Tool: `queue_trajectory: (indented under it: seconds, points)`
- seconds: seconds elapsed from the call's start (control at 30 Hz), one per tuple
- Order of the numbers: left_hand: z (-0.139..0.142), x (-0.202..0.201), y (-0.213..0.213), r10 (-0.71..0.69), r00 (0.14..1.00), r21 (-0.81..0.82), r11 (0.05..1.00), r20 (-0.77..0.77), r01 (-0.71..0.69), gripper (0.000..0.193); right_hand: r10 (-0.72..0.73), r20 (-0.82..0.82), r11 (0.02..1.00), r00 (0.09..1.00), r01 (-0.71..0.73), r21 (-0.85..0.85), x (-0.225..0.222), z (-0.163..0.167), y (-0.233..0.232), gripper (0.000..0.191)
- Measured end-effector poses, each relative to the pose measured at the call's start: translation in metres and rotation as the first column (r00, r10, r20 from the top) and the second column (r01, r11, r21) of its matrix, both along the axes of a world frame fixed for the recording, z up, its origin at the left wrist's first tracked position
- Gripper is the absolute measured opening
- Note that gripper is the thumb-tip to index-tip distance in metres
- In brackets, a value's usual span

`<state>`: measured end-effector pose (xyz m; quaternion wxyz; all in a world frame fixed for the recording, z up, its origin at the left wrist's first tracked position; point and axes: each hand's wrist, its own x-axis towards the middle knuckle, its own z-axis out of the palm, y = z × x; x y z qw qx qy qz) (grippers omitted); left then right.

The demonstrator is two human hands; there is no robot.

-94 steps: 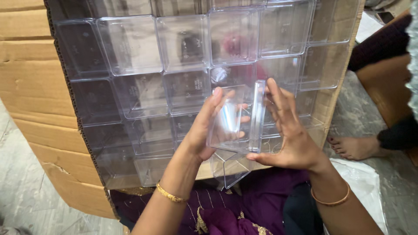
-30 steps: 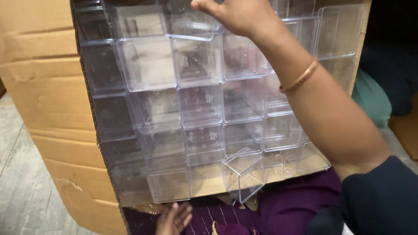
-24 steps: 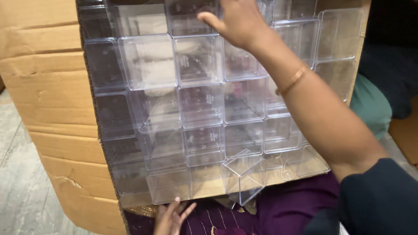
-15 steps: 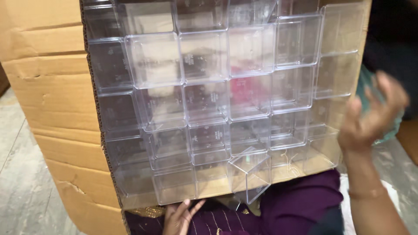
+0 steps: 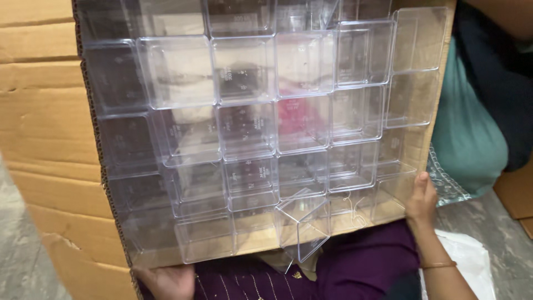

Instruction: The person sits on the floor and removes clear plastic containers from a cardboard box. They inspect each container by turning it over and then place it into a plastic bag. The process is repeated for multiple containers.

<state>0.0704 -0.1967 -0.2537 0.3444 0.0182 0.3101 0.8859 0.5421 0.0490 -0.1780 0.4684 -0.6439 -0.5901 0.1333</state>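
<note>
- My right hand grips the lower right corner of the cardboard carton, fingers curled over its edge beside the bottom row of boxes.
- My left hand sits under the carton's lower left edge; only part of it shows, and I cannot tell whether the fingers are curled or flat.
- The loose clear plastic box lies between my hands, up and to the left of my right fingers, nearer that hand than the left.
- That box is tilted out of line with the stacked clear boxes, one corner poking down past the carton's lower rim toward my purple-clad lap.
- It is nearly cubic, so no clear long axis; its tilted face points toward me and slightly right.
</note>
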Motion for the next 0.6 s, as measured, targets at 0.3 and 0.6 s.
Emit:
queue_trajectory:
  seconds: [0.3,0.6]
  points:
    - [0.014,-0.014,0.034,0.208,0.971,-0.285,0.944,0.116,-0.168,0.074,-0.101,0.041,0.964,0.994,0.088,0.251,-0.022,-0.006,-0.026,0.059]
    - [0.008,-0.004,0.086,0.151,0.956,-0.331,0.941,0.251,-0.061,0.062,-0.161,0.01,0.942,0.987,0.151,0.3,-0.049,-0.005,0.006,0.049]
